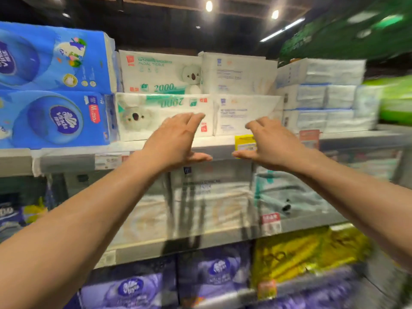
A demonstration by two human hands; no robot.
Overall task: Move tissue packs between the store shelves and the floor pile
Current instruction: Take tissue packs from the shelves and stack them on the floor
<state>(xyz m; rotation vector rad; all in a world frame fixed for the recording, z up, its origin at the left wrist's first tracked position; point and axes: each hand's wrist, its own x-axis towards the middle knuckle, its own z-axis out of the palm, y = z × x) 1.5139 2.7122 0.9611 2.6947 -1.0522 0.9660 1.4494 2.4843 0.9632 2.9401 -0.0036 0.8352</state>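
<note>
Left hand [176, 139] and right hand [269, 143] spread wide, empty; koala pack [145, 117] straight ahead of left, white pack [236, 112] ahead of right; both lengthwise along shelf [214, 141]; contact unclear, blurry.

Your left hand [176, 139] and right hand [272, 143]: both bare. Left forearm [89, 215] and right forearm [361, 197]: bare skin as far as the frame shows, wrists included. Faint tendon ridges and knuckle creases on the back of your left hand. Fingers [196, 118] slim; nails too blurred to read. Right forearm goes soft with motion blur near the frame edge.
</note>
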